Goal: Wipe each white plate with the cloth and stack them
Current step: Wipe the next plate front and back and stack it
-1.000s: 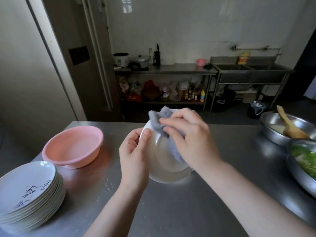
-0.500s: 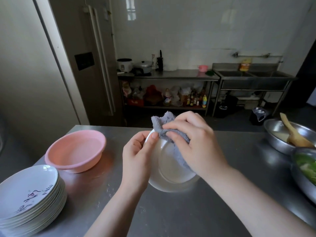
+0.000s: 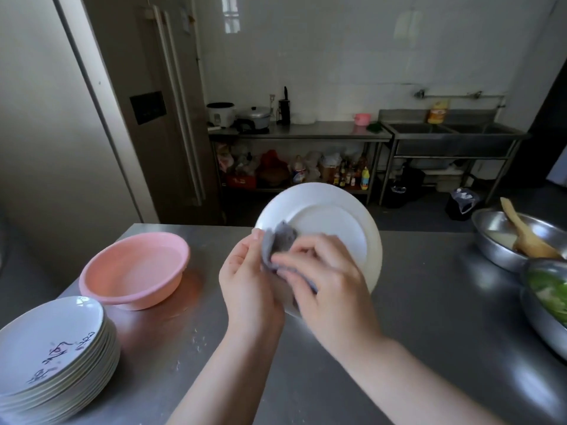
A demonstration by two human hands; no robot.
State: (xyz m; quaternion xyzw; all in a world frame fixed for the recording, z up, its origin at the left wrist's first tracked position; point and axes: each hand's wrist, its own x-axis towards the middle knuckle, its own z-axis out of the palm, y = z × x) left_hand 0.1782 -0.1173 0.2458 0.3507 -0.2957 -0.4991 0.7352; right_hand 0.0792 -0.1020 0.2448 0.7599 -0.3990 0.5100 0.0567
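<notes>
Gripping plate (image 3: 331, 222) rim, tilted: left hand (image 3: 245, 280) | pressing cloth (image 3: 282, 243) on plate, fingers curled: right hand (image 3: 325, 280)

plate stack (image 3: 52, 351) left, basin (image 3: 135, 271) behind it (bowls (image 3: 503, 237) right)

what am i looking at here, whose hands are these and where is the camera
There is no machine here: these are a person's two bare hands, filmed by one wide-angle camera worn on the head, looking forward and down. The left hand holds a white plate tilted up by its edge above a steel table, and the right hand presses a grey cloth against it to wipe it. On the table sit a stack of white plates with dark markings at near left, a pink basin behind it, and at right two metal bowls, one holding a wooden spoon, the other greens.
</notes>
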